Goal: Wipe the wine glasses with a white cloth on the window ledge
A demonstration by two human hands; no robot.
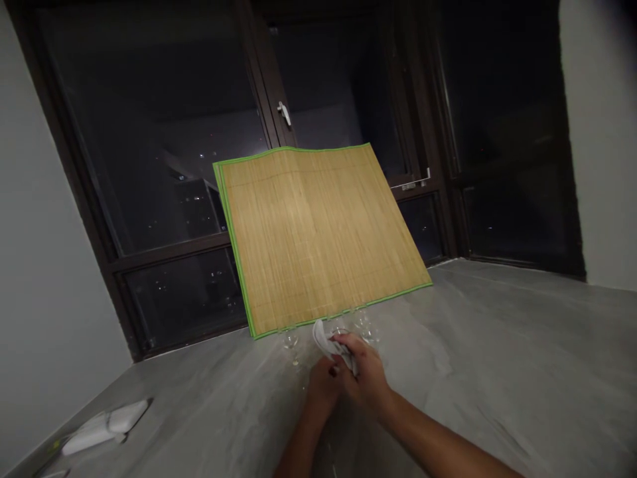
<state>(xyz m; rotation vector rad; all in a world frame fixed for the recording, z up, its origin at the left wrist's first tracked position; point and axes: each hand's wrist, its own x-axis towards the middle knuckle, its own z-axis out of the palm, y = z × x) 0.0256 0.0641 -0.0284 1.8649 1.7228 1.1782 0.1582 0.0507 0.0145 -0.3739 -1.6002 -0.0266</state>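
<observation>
two hands meet at a white cloth-like item above a grey surface

the right hand (365, 372) is pinching the white cloth-like item (323, 340), with the thumb and the fingers closed on it. this item is in front of the person, near the lower edge of the bamboo mat, and one curved end of it points up and to the left. the left hand (324, 384) is just beside the right hand, lower and more to the left. its fingers are curled in, but the picture is blurred there, and i cannot tell if it grips something.

around the hands there are transparent glass vessels. one glass (290, 339) is to the left of the white item, and another glass (365, 325) is behind the right hand. their outlines are faint.

the bamboo mat (318, 232), which has a green border, stands tilted in front of the dark-framed window (251, 79). a white handle (284, 113) is on the frame above the mat. small lights appear in the dark glass. at the lower left, a white bundle (107, 426) lies on the grey surface (478, 372), well apart from both hands.
</observation>
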